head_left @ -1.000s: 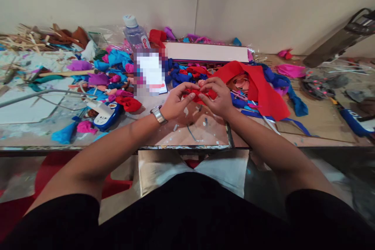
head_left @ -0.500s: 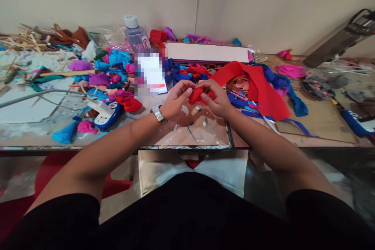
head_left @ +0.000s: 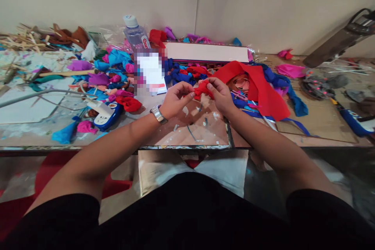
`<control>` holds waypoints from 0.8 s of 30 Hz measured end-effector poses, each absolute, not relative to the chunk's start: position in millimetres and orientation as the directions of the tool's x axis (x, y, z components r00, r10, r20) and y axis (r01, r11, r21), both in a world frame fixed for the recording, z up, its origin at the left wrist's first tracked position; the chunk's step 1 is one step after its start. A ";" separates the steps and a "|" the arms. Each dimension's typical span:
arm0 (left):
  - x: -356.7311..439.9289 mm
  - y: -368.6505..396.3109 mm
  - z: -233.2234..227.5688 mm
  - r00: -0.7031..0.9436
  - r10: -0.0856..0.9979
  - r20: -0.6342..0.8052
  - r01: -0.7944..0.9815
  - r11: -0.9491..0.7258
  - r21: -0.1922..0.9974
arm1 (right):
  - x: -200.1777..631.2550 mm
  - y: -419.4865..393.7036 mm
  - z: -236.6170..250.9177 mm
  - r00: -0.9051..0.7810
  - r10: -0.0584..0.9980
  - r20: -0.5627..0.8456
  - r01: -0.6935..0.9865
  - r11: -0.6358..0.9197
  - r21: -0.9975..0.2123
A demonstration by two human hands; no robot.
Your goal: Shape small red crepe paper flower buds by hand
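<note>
Both grips (head_left: 174, 101) (head_left: 222, 95) narrow — red material (head_left: 203, 89) between

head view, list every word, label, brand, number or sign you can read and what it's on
"Gan", probably: red-and-white label on the clear plastic bottle
Too blurred to read: mark on the bottle's white plastic cap; round sticker on left blue-and-white power socket; marking on right blue-and-white socket
Pixelated, unreadable: bright white phone screen
</note>
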State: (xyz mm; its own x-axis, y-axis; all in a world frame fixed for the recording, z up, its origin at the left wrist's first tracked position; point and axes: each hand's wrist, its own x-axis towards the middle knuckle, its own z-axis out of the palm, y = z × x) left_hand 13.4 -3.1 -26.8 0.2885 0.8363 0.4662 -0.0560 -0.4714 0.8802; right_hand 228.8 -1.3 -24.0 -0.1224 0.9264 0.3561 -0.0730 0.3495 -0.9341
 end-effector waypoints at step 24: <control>12.7 -9.1 -24.2 0.329 0.773 0.542 0.123 -0.604 0.787 | 227.6 1.4 -26.3 -0.124 0.940 0.319 -0.122 0.304 -0.945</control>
